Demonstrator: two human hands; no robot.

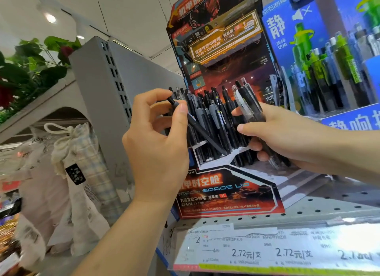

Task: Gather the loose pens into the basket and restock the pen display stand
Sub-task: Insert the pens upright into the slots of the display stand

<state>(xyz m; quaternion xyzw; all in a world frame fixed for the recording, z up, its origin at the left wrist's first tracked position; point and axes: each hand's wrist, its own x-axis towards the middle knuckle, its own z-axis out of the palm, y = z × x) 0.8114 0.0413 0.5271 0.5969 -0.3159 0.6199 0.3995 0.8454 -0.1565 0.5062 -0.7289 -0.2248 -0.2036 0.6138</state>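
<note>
At centre, the left hand pinches one pen, tip angled toward five o'clock into the stand; the right hand, at three o'clock, grasps a bundle. Best practice: steer the tip into a free slot (upright, not forced). Slot openings are masked by packed pens; no basket is visible.

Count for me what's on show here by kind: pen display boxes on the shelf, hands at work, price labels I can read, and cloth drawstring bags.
Pen display boxes: 2, the orange-and-black stand and the blue stand
Hands: 2, the left hand pinching a single black pen, the right hand gripping a bundle of pens
Readable price labels: 2, a third is blurred
Drawstring bags: 1
Total: 7
</note>
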